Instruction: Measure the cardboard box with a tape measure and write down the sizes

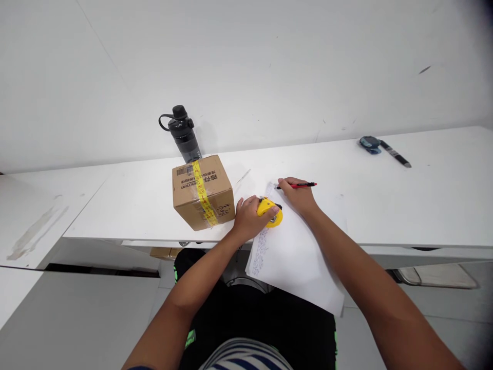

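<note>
My left hand (248, 217) is closed around a yellow tape measure (272, 215), which rests over the paper. To its right, my right hand (298, 194) grips a red and black pen (308, 184), with the tip end near the top of the sheet. The white paper (298, 262) carries handwriting along its left side and hangs over the desk's front edge toward my lap. Just left of my left hand stands a cardboard box (187, 198) sealed with yellow printed tape.
Behind the box is a dark water bottle (184, 133) with a loop on its lid. Toward the back right of the white desk (435, 205) lie a dark blue tape measure (370, 143) and a black marker (396, 153). A white wall (246, 72) rises behind.
</note>
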The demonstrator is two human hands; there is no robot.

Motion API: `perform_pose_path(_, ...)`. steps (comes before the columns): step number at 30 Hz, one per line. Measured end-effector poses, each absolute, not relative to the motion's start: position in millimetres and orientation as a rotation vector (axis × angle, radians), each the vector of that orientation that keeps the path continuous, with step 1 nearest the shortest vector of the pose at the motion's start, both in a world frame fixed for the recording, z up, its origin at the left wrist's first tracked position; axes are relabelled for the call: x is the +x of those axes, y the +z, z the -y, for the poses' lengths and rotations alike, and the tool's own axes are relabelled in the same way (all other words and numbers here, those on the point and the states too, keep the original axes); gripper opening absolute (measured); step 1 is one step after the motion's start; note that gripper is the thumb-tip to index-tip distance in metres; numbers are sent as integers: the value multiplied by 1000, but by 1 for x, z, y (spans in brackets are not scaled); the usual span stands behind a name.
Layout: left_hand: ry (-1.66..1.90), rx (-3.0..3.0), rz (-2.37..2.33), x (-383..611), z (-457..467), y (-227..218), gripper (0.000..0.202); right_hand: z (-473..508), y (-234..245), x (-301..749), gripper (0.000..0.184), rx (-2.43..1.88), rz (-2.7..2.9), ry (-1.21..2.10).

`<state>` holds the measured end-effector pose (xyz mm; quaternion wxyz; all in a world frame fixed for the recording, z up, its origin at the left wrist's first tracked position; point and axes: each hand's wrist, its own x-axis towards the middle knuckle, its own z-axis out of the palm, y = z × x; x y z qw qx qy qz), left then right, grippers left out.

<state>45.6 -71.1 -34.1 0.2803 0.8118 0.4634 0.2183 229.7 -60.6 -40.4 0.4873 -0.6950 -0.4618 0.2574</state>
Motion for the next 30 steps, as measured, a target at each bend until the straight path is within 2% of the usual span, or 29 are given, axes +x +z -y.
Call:
perform_pose_path(12,569,2184,-1239,44,73,-31,44,62,-43,229,30,-1695,1121,616)
perform_pose_path(22,530,2174,-1262,43,73,-33,53,62,-43,231,32,-1693,1149,617)
perform_pose_path(30,536,2170,-1242,43,74,-30,49,61,-47,232,32,-1695,1146,584)
